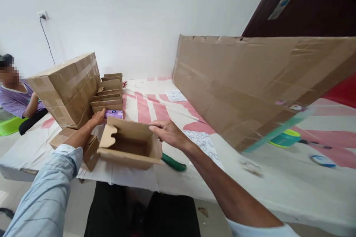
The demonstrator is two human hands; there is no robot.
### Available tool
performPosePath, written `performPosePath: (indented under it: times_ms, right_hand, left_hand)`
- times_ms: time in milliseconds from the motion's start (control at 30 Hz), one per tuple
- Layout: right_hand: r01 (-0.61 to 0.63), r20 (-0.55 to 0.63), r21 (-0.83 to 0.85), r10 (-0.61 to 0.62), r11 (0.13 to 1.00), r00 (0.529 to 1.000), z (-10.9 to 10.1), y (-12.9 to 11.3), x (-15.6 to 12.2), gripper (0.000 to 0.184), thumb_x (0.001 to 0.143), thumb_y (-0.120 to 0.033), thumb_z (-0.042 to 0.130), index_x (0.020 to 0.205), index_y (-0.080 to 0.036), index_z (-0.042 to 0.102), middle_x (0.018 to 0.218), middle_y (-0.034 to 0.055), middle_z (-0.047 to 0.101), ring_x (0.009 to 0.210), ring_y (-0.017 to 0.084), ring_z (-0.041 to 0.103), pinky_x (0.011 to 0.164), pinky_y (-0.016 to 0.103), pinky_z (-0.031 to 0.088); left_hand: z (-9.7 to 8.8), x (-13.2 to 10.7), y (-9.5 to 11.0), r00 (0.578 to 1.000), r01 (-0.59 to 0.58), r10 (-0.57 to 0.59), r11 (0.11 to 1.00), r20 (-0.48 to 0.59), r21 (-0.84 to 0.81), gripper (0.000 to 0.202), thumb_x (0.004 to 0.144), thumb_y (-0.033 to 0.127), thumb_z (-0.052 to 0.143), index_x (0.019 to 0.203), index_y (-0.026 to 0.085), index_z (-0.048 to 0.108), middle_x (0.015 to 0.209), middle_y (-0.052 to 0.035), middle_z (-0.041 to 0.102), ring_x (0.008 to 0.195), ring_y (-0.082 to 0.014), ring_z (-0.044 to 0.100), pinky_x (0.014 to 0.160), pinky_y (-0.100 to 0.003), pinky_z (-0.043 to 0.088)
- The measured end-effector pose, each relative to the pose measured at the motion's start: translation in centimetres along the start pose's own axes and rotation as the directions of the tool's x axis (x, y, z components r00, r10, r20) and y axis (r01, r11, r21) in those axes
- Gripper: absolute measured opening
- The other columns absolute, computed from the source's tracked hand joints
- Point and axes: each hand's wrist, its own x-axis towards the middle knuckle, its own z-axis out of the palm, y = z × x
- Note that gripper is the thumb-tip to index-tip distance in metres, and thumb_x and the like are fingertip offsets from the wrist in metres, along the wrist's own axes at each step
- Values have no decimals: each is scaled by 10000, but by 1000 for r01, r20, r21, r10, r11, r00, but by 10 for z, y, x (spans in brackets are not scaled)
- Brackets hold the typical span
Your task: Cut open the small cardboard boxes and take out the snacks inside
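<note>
Two bare hands show on my remote feed, both over the worktop [194,181], and I take the open cardboard box [130,160] in front of me as the clock's centre. My right hand [170,133] has a narrow grip, pinching the box's far rim near its corner at 2 o'clock. The box leans with its mouth toward me; its lower edge is blurred, so I can't tell whether it touches the cloth.

My left hand [98,117] reaches out at 10 o'clock, its fingers at the near-left end of a purple pack [114,114] lying at 11. I can't make out whether that grip is closed around the pack.

Just beyond the pack, also toward 11, stands a row of open boxes [107,106]. A big taped carton [75,89] rises beside them at 10, and a smaller carton [91,155] sits at 9, beside my left forearm. I see a green curved thing [178,165] close by toward 4, a printed sheet [204,144] at 3, and a large cardboard panel [239,89] at 2.
</note>
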Motion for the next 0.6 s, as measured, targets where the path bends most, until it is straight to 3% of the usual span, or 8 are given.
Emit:
performPosePath:
  times_ms: [100,200,267,333,367,467,533,600]
  right_hand:
    - [39,-52,-53,-41,998,998,4,6,36,277,788,-407,568,611,-198,604,572,-2,576,547,148,537,496,246,424]
    - [61,-114,-92,-72,994,991,13,14,66,268,785,-370,557,570,-213,531,550,-3,566,556,147,537,521,248,419]
    - [60,-126,-91,-71,994,989,22,19,83,251,779,-343,540,565,-216,507,552,-5,570,557,144,540,532,245,420]
    - [60,-131,-78,-70,995,989,33,21,97,235,777,-321,524,568,-215,503,558,-10,568,557,140,542,537,240,419]
    - [60,-140,-74,-70,995,988,38,22,105,232,777,-313,520,568,-214,503,559,-13,561,559,139,544,540,236,419]
    - [55,-182,-59,-65,997,981,54,18,125,235,808,-301,516,595,-206,545,586,-7,581,595,151,586,569,235,447]
    - [61,-205,-48,-69,997,976,61,14,134,222,853,-299,512,715,-192,649,719,19,683,687,171,656,643,249,502]
    - [76,-230,-47,-85,996,970,64,11,134,243,894,-296,525,955,-184,732,987,57,766,857,190,708,790,280,547]
  left_hand:
    - [-24,-5,10,996,6,-12,998,-88,-67,435,718,290,816,1124,207,684,1076,-117,778,1041,-331,729,895,-397,548]
    - [-61,-25,19,970,-11,-20,992,-243,-126,449,846,384,704,1239,172,661,1095,-111,764,991,-269,718,857,-369,566]
    - [-85,-51,30,937,-38,-20,987,-348,-158,421,889,437,651,1211,166,672,1052,-94,755,919,-233,703,804,-343,566]
    - [-100,-88,48,884,-146,20,961,-467,-234,309,851,438,706,1012,175,721,918,-52,745,789,-190,673,728,-302,544]
    - [-102,-109,60,878,-195,50,945,-476,-261,276,851,435,718,958,180,722,858,-32,730,732,-170,649,689,-283,528]
    - [-82,-166,97,910,-273,133,905,-393,-326,226,897,415,714,885,190,719,776,-16,713,657,-150,622,609,-254,488]
    - [-51,-192,114,952,-255,175,905,-250,-341,208,931,383,678,837,200,712,775,-19,717,676,-156,639,627,-258,493]
    - [-11,-201,119,983,-175,148,939,-110,-296,169,926,341,663,824,213,701,775,-21,720,713,-175,664,662,-276,495]
